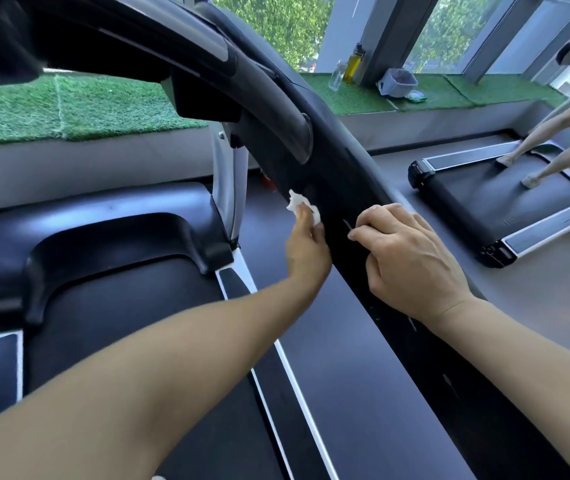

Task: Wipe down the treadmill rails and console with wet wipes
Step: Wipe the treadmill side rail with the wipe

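The black right rail (342, 174) of the treadmill runs diagonally from the console at the upper left down to the lower right. My left hand (306, 249) grips a crumpled white wet wipe (302, 204) and presses it against the inner side of the rail. Just to the right, my right hand (411, 258) rests on top of the same rail with its fingers curled over the rail. The underside of the console (110, 32) fills the top left. Below lie the black running belt (131, 341) and the motor cover (103, 237).
A second treadmill (505, 206) stands to the right with a person's legs (550, 147) walking on it. On the green turf ledge by the windows stand a yellow bottle (353, 64), a clear bottle (336, 76) and a small grey bin (397, 83). Grey floor lies between the machines.
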`<state>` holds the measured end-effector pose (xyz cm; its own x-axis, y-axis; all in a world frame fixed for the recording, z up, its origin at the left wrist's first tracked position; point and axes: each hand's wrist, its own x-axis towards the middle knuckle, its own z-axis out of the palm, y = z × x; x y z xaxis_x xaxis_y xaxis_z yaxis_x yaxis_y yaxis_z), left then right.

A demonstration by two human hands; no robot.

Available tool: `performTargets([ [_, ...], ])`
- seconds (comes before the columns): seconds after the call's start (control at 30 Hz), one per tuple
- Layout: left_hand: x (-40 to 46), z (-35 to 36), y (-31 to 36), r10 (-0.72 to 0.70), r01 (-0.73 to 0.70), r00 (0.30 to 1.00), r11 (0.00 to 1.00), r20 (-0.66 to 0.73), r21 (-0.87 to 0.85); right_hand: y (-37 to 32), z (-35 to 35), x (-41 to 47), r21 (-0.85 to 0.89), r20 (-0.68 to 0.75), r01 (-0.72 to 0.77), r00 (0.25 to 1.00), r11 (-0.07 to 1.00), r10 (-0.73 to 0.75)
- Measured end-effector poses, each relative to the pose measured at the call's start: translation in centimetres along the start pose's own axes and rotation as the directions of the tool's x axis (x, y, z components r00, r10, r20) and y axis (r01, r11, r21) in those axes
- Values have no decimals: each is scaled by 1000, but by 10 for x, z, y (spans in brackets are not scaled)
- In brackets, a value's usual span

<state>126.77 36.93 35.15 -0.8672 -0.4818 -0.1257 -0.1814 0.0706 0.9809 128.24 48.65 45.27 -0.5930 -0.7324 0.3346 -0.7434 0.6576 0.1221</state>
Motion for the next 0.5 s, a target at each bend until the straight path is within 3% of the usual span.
performTargets([
  [0.1, 40, -17, 10, -40, 40, 998, 999, -48, 11, 0, 2, 0, -13, 4, 11, 1000, 1000, -11],
  [0.2, 21, -12, 7, 47, -46, 997, 999, -54, 17, 1, 1, -1, 20, -4, -9, 1000, 1000, 9],
  [0.3, -43, 11, -12, 126, -116, 988, 987, 89, -108, 0, 0, -1, 96, -20, -9, 1000, 995, 11],
  [0.37, -58, 14, -11, 159, -147, 974, 986, 164, -83, 0, -1, 0, 122, -20, -13, 1000, 992, 15],
  [0.5, -19, -2, 27, 197, -192, 980, 974, 36, -118, 3, 0, 1, 127, -38, -6, 999, 992, 11],
])
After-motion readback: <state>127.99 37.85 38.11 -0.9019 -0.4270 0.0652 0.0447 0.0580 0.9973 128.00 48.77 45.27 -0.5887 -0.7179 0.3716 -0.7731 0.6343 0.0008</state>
